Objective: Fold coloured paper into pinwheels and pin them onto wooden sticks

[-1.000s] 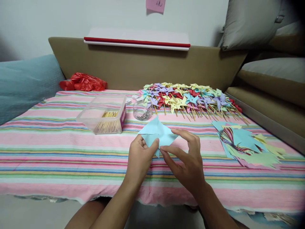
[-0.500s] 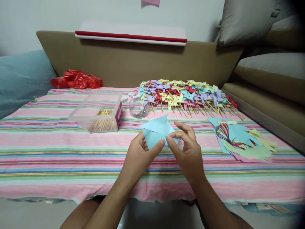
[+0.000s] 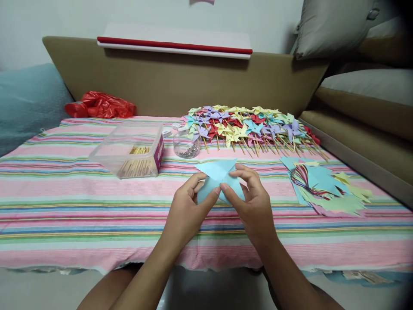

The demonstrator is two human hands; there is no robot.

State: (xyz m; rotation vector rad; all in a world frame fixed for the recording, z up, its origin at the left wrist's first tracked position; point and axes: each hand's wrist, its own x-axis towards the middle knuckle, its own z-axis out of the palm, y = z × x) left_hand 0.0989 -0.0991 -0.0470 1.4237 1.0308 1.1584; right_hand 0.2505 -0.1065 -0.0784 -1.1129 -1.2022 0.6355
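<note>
A light blue paper square, partly folded into points, is held up over the striped cloth. My left hand pinches its lower left side between thumb and fingers. My right hand grips its right side, thumb tip meeting the left thumb at the paper's middle. Behind the paper stands a small clear jar of silver pins. To its left is a clear plastic box of wooden sticks.
A heap of finished paper pinwheels on sticks lies at the back right. A stack of cut coloured papers sits right of my hands. A red plastic bag lies at the back left, cushions on both sides.
Both hands have closed in on the blue paper and folded its points inward, so it looks more compact. The view has shifted slightly, moving everything a little left and up.
</note>
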